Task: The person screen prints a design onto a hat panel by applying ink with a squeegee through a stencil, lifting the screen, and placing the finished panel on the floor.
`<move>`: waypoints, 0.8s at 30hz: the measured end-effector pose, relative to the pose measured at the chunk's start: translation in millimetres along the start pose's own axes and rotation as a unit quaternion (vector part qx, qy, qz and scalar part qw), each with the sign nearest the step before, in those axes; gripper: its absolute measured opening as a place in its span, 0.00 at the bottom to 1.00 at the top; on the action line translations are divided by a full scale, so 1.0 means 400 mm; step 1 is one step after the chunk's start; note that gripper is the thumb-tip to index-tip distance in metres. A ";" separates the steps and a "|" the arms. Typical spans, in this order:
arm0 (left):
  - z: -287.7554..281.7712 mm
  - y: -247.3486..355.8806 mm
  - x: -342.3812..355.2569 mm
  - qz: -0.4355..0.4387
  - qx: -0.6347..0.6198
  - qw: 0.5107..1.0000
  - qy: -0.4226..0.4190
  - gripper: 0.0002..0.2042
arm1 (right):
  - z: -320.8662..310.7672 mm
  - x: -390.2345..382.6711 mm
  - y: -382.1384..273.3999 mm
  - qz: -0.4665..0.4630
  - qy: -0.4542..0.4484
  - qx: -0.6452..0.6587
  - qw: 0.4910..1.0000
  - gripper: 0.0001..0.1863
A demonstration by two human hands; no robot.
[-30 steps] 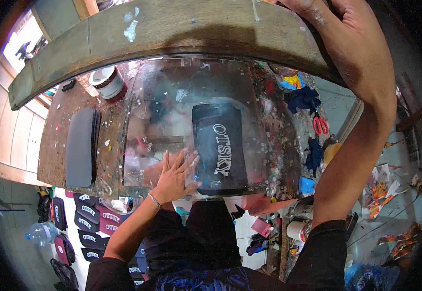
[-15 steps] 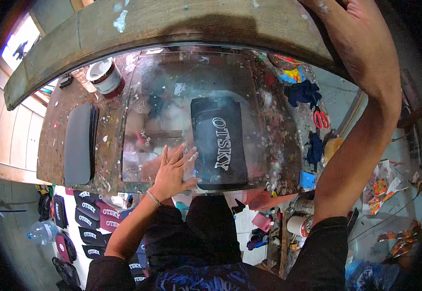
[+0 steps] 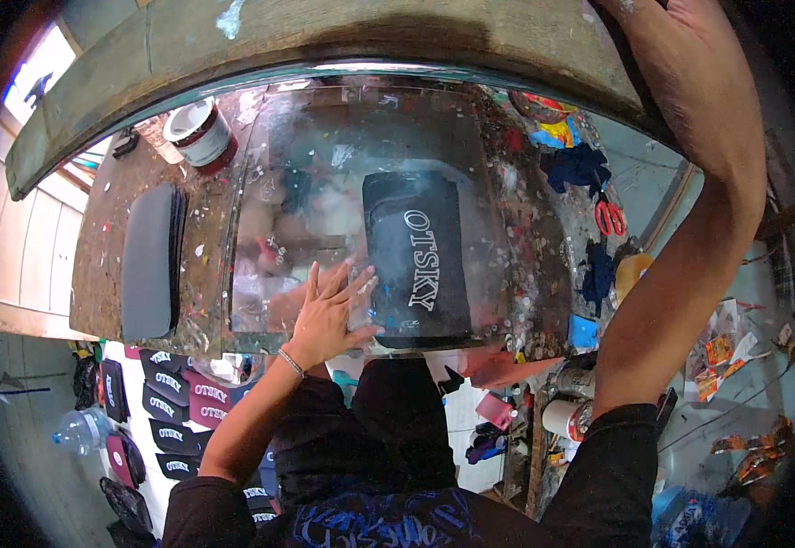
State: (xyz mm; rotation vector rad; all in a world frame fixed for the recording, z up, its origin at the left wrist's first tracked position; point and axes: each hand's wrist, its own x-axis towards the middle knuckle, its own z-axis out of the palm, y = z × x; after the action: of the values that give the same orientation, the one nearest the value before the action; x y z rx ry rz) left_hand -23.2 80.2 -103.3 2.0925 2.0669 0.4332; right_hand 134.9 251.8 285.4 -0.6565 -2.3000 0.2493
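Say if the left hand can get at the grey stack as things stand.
Likely yes: the left hand lies flat, gripping nothing, and no object seems to stand between it and the grey stack to its left.

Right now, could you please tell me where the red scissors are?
In the head view, the red scissors are on the right side, between two dark cloths: the upper cloth and the lower cloth.

Looks like a small craft workshop, given the paint-spattered brown wooden counter [image 3: 205,228], round white tub with dark red smears [image 3: 204,146], red-handled scissors [image 3: 609,217] and rows of black and maroon lettered pieces [image 3: 165,406], possibly fabric at that size.
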 end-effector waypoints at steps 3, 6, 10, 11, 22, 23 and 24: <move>0.004 0.000 0.002 -0.001 0.001 1.000 0.003 0.40 | 0.000 0.000 0.001 -0.002 -0.003 0.000 1.000 0.25; 0.003 0.003 0.004 -0.002 0.001 1.000 0.003 0.40 | -0.001 -0.002 0.005 0.000 -0.006 0.000 1.000 0.25; -0.002 0.003 0.001 -0.003 0.001 1.000 0.006 0.40 | 0.002 0.002 0.011 -0.002 -0.010 0.004 1.000 0.25; 0.000 0.001 -0.001 -0.004 0.001 1.000 0.005 0.40 | 0.003 0.003 0.012 -0.002 -0.011 0.005 1.000 0.25; -0.002 0.006 0.006 -0.004 -0.008 1.000 0.004 0.39 | 0.004 0.002 0.031 -0.008 -0.017 0.004 1.000 0.25; 0.011 0.001 0.005 -0.003 -0.008 1.000 0.005 0.39 | 0.007 -0.001 0.033 -0.010 -0.020 0.004 1.000 0.25; 0.019 -0.006 0.005 -0.017 -0.035 0.999 0.035 0.37 | 0.009 -0.001 0.033 -0.009 -0.024 0.003 1.000 0.26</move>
State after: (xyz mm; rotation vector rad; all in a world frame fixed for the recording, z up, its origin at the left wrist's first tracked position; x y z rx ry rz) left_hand -23.2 82.9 -111.0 2.0269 2.0892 0.5725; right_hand 137.7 262.9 277.8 -0.6317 -2.3485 0.2666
